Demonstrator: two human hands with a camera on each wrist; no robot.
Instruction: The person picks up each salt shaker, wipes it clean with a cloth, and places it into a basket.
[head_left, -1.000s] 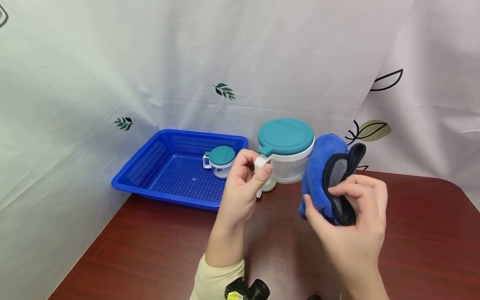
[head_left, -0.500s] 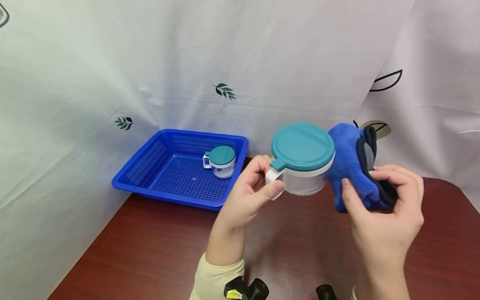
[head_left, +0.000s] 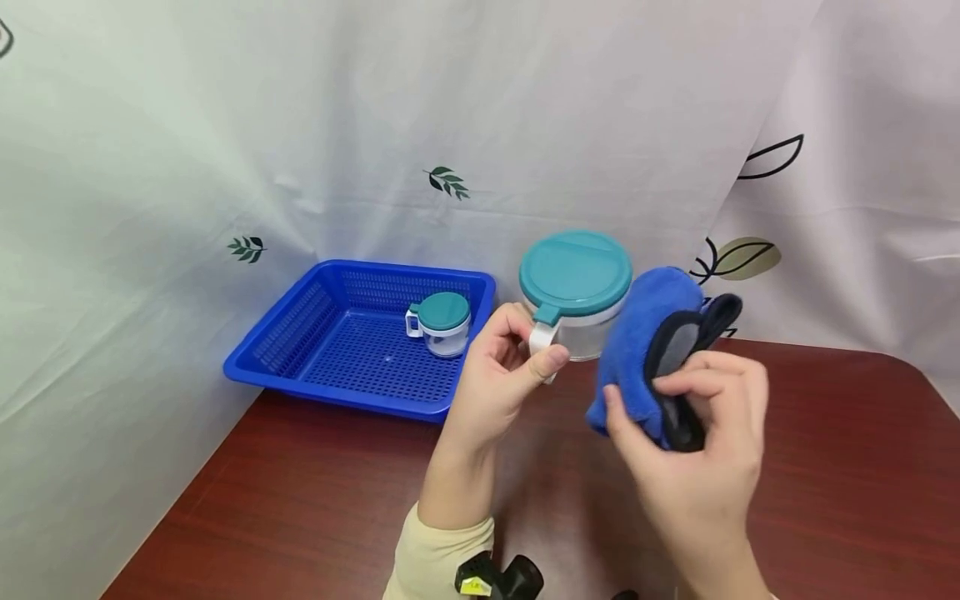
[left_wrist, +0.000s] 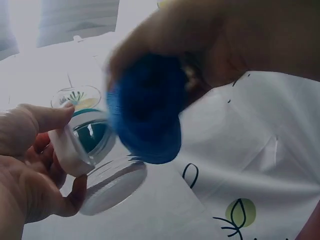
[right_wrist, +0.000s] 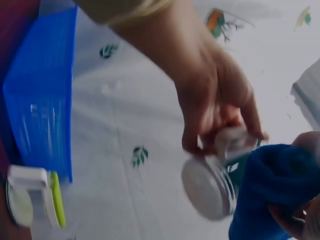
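By its white handle, my left hand (head_left: 491,375) holds a clear jar with a teal lid (head_left: 576,273) above the table. My right hand (head_left: 701,442) grips a bunched blue cloth (head_left: 648,350) with black edging and a grey patch. The cloth is at the jar's right side and covers part of it in the head view; whether they touch is hard to tell. In the left wrist view the cloth (left_wrist: 147,110) is blurred beside the jar (left_wrist: 95,135). The right wrist view shows the jar's base (right_wrist: 207,187) facing the camera.
A blue perforated basket (head_left: 360,404) stands at the back left, with a smaller teal-lidded jar (head_left: 445,321) inside. Another jar with a yellow-green lid (right_wrist: 57,200) appears near the basket in the right wrist view. A patterned white curtain (head_left: 600,125) hangs behind the brown table (head_left: 840,467).
Jar and cloth first went right, then came back left. The jar's handle now points more toward me. The cloth has shifted along the jar's side; both hands keep their hold.
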